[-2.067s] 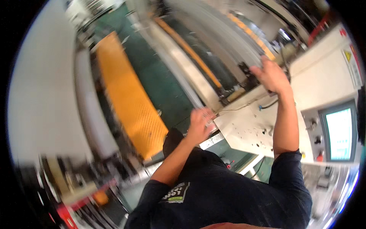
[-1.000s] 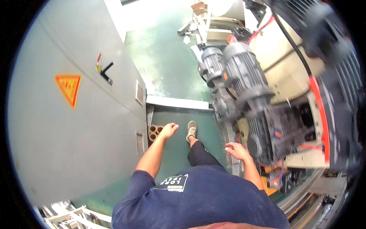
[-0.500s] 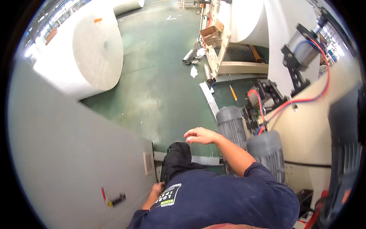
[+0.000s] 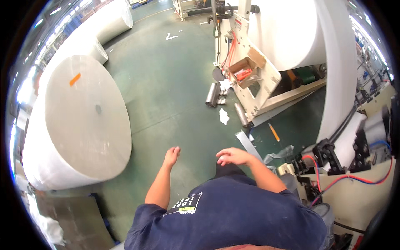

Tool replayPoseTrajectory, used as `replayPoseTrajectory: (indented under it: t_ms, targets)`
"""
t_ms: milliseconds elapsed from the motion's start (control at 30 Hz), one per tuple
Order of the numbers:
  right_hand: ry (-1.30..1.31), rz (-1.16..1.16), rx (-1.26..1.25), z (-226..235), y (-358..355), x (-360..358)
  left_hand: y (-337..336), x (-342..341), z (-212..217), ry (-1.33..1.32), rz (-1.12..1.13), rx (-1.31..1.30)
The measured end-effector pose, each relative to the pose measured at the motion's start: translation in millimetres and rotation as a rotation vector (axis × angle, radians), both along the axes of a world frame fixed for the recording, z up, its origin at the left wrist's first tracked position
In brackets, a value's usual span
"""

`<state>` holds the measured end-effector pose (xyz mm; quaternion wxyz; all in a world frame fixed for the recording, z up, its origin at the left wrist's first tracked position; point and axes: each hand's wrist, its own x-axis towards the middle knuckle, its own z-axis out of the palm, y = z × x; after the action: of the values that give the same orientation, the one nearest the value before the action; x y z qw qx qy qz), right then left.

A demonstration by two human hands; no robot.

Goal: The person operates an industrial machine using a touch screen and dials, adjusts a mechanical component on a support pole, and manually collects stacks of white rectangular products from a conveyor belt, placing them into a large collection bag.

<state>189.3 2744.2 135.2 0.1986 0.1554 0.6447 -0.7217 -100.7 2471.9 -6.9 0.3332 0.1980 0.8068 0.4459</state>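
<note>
My left hand hangs in front of me over the green floor, its fingers loosely bent and nothing visible in them. My right hand is held out above my dark trouser leg, with thumb and fingers apart; a small pale spot shows at the thumb, too small to make out. Neither hand touches anything. Nearest to the right hand is a flat grey strip lying on the floor. Left of my left hand stands a big white paper roll with an orange tag on its end.
More white rolls lie behind at the left. A cream machine frame carries a large roll and an open cardboard box. Metal cylinders and paper scraps lie beside it. Red and blue hoses run along the right.
I have moved forward past the grey cabinet, which is out of view. My left hand has come away from the cabinet's edge and swung up ahead. My right hand remains held out.
</note>
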Motion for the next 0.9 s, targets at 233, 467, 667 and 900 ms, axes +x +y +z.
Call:
replayPoseTrajectory:
  t_ms: [233, 467, 667, 900]
  targets:
    - [0.140, -0.347, -0.182, -40.5, 180.7, -321.0, 234.0, -267.6, 93.6, 0.077, -0.163, 0.220]
    - [0.311, -0.719, -0.432, -18.3, 394.5, -633.7, 381.3, -446.8, 76.6, 0.022, -0.329, 0.169]
    - [0.360, -1.102, -0.544, 0.3, 571.2, -773.0, 609.6, -638.5, 129.5, 0.009, -0.390, 0.350]
    - [0.753, -1.415, -0.720, -51.5, 661.8, -863.9, 908.4, -754.5, 99.0, 0.166, -1.016, 0.514]
